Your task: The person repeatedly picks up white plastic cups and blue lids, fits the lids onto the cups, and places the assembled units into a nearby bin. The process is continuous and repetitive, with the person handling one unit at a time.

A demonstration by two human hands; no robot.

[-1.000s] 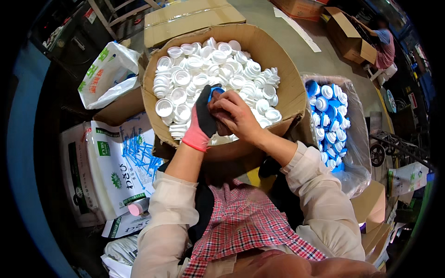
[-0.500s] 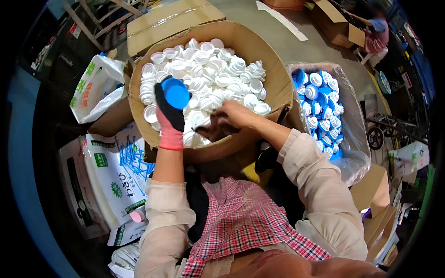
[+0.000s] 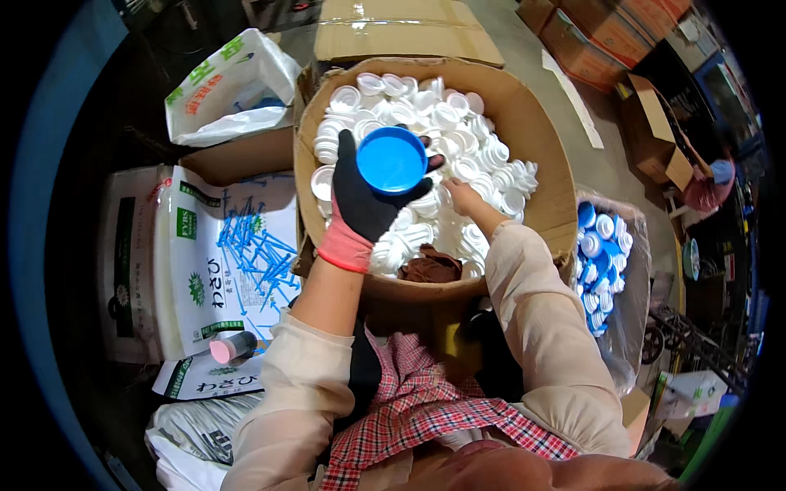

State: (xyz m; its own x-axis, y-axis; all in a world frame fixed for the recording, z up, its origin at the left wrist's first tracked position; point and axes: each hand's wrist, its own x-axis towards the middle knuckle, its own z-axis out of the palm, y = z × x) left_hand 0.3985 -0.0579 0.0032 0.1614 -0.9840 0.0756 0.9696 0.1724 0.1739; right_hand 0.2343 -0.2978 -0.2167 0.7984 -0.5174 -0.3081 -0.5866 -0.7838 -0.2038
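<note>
My left hand [image 3: 366, 200], in a black glove with a pink cuff, holds up a round blue cap [image 3: 391, 159] above the cardboard box [image 3: 536, 123]. The box is full of several white plastic caps [image 3: 446, 123]. My right hand [image 3: 460, 193], bare, reaches down among the white caps near the box's middle; its fingers are partly hidden, and I cannot see whether it grips one. A brown cloth [image 3: 431, 266] lies at the near edge inside the box.
A clear bag of several blue caps [image 3: 602, 250] stands to the right of the box. Blue sticks [image 3: 250, 241] lie on a white printed sack [image 3: 192, 270] at left. A pink-capped cylinder [image 3: 232, 348] lies nearby. Cardboard boxes [image 3: 647, 123] sit far right.
My left hand has lifted the blue cap up and away from my right hand. My right hand has dropped into the white caps.
</note>
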